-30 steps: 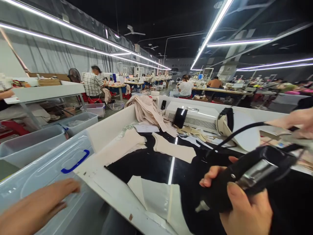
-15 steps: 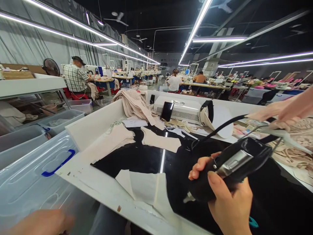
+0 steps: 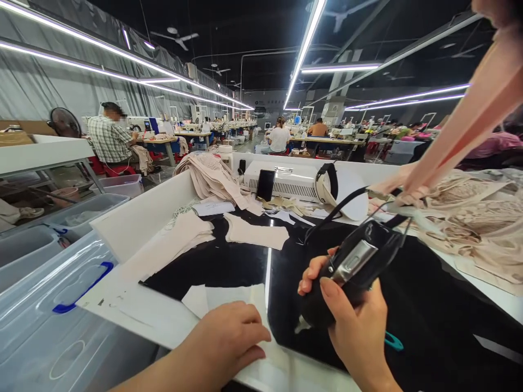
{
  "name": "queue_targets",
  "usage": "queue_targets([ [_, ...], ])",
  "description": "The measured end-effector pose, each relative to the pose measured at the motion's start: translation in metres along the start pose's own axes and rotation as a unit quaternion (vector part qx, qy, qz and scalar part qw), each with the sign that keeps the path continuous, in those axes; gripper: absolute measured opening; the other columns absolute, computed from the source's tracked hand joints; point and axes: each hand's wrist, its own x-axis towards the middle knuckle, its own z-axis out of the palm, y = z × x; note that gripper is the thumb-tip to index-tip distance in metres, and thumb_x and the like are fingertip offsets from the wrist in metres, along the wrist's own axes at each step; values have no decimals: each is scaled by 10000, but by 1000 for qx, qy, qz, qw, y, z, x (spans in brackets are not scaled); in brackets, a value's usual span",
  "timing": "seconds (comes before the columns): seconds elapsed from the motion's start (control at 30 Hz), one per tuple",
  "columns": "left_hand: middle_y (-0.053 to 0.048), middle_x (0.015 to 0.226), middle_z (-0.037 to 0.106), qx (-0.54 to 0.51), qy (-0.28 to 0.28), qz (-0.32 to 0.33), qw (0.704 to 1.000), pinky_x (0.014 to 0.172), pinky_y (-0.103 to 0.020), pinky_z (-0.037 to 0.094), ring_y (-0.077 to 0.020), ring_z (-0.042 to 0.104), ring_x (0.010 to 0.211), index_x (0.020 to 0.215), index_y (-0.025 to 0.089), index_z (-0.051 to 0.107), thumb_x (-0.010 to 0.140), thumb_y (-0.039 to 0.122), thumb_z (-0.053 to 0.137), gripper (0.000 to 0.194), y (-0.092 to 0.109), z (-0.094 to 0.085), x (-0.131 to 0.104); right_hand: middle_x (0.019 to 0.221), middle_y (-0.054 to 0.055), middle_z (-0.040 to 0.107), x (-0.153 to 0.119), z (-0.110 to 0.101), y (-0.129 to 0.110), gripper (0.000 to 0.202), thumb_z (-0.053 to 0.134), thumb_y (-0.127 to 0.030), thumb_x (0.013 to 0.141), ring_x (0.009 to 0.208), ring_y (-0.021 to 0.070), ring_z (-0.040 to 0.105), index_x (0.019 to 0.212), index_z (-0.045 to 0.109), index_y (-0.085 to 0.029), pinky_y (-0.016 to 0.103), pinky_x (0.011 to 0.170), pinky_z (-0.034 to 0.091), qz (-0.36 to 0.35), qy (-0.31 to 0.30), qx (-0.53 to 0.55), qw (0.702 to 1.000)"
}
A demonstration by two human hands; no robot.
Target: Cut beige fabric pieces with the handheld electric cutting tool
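Observation:
My right hand (image 3: 355, 316) is wrapped round a black handheld tool (image 3: 347, 272) with a metal plate on its side; its pale tip points down left over the black board (image 3: 241, 261). A black cord and pink cloth strips run up from the tool. Over pale fabric pieces (image 3: 204, 298) at the board's near edge hovers my left hand (image 3: 232, 337), fingers bent and slightly apart, nothing visible in them. Whether it touches the fabric is unclear. Farther back lie a beige fabric piece (image 3: 256, 231) and a stack of beige pieces (image 3: 186, 239).
A white machine (image 3: 286, 182) and a phone (image 3: 266, 185) stand at the back. Beige fabric (image 3: 469, 218) is heaped at the right, a teal item (image 3: 394, 341) lies near my right wrist, and a lidded clear bin (image 3: 44, 305) is at the left. People sit at distant tables.
My left hand has come from the lower left to the pale fabric pieces. My right hand still holds the tool. The view has shifted slightly.

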Motion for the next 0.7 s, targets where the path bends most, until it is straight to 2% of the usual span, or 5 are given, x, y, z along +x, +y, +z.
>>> queue_targets([
  [0.1, -13, 971, 703, 27, 9, 7, 1000, 756, -286, 475, -196, 652, 851, 974, 238, 739, 860, 230, 845, 156, -6, 18, 19, 842, -16, 685, -2, -2, -2, 279, 751, -347, 908, 623, 155, 658, 1112, 567, -295, 317, 603, 571, -1, 4, -6, 1000],
  [0.2, -5, 934, 707, 35, 19, 15, 999, 739, -282, 459, -183, 644, 816, 948, 233, 759, 841, 180, 849, 150, -11, 25, 26, 847, -24, 678, -6, -2, -5, 315, 768, -376, 893, 627, 149, 650, 1124, 566, -304, 309, 604, 559, 20, 20, 6, 1000],
  [0.33, 11, 884, 722, -11, 30, 17, 999, 737, -260, 449, -163, 652, 804, 837, 218, 767, 879, 139, 802, 96, -14, 24, 26, 848, -27, 671, -8, -1, -8, 344, 790, -402, 866, 628, 141, 632, 1111, 572, -297, 310, 615, 550, 47, 50, 18, 997],
  [0.53, 38, 856, 749, -95, 19, -18, 995, 770, -229, 460, -149, 671, 817, 874, 236, 790, 877, 140, 810, 98, -18, 20, 28, 836, -10, 691, -4, -8, -2, 342, 780, -365, 874, 606, 162, 648, 1129, 566, -287, 319, 568, 558, 5, 26, -1, 1000],
  [0.7, 35, 872, 737, -122, 30, -56, 990, 755, -225, 451, -144, 667, 815, 890, 228, 756, 946, 133, 694, 127, -15, 9, 29, 838, -15, 687, -3, -9, -2, 317, 766, -360, 890, 613, 157, 644, 1126, 567, -291, 318, 584, 564, 2, 23, -5, 1000],
])
